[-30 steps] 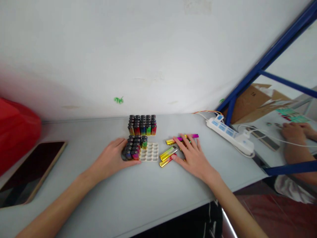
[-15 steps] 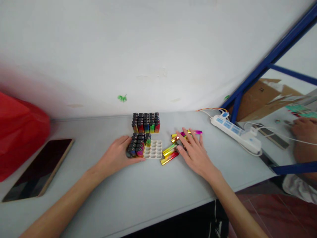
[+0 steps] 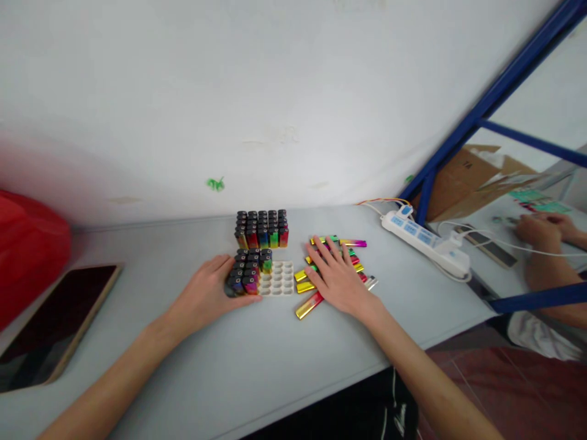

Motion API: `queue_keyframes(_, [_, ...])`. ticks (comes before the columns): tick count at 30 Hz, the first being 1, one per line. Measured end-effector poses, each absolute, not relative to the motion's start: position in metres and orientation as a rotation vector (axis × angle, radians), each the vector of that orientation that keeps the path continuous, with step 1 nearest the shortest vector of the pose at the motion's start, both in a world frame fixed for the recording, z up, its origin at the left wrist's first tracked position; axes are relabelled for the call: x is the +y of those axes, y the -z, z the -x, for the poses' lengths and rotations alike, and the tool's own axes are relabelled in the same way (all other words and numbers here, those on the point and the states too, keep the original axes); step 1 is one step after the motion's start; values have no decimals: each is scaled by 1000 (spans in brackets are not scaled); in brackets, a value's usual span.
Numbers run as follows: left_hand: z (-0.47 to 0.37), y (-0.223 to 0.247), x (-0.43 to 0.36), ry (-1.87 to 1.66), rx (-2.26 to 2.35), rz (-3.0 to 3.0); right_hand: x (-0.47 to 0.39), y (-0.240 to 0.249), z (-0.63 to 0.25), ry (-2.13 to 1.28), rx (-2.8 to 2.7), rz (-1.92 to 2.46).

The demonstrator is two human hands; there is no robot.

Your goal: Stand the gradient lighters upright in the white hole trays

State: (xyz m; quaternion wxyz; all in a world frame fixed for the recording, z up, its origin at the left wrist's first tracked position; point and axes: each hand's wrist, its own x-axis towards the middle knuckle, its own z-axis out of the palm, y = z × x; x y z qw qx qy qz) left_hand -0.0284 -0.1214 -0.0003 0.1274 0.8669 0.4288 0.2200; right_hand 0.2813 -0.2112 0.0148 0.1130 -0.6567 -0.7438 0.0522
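Note:
A white tray [image 3: 282, 280] with rounded hollows lies on the table; its left part carries upright lighters [image 3: 251, 266] with black tops. My left hand [image 3: 204, 290] grips the tray's left side, fingers behind and thumb along the front edge, against the outer lighters. To the right of the tray, loose lighters [image 3: 308, 304] in shiny yellow, red, green and purple lie on their sides in a heap. Resting flat over them is my right hand [image 3: 339, 281], its fingers spread and open, hiding part of the heap.
Behind the tray stands a full block of upright lighters [image 3: 262, 229] by the wall. A phone [image 3: 59, 324] and a red bag [image 3: 30, 250] are at left. At right are a power strip [image 3: 424, 241], a blue metal frame [image 3: 452, 159], a cardboard box [image 3: 458, 183] and another person's hands [image 3: 543, 227].
My right hand has slid over the loose lighters, which now lie in a wider heap, more of them showing. My left hand keeps its grip on the tray. The view has shifted slightly.

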Motion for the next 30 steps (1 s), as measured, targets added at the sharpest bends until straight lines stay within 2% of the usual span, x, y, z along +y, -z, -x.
queue_keyframes(3, [28,1,-121,-643,1239,-2536,-215,-23,-296,-138,-1960,1834])
queue_keyframes(7, [28,1,-120,-653,1217,-2541,-234,-36,-345,93,-1509,1718])
queue_keyframes(9, [29,2,-120,-657,1217,-2542,-244,-37,-375,103,-1511,1732])
queue_keyframes(14, [29,1,-121,-654,1228,-2541,-232,-23,-431,3,-1728,1818])
queue_keyframes(21, [27,-4,-121,-612,1234,-2492,-182,-11,-452,-233,-1961,1800])
queue_keyframes(25, [27,-4,-122,-611,1219,-2482,-172,-7,-442,-389,-1601,1673])
queue_keyframes(30, [27,-5,-124,-604,1192,-2492,-152,-32,-395,-706,-986,1231])
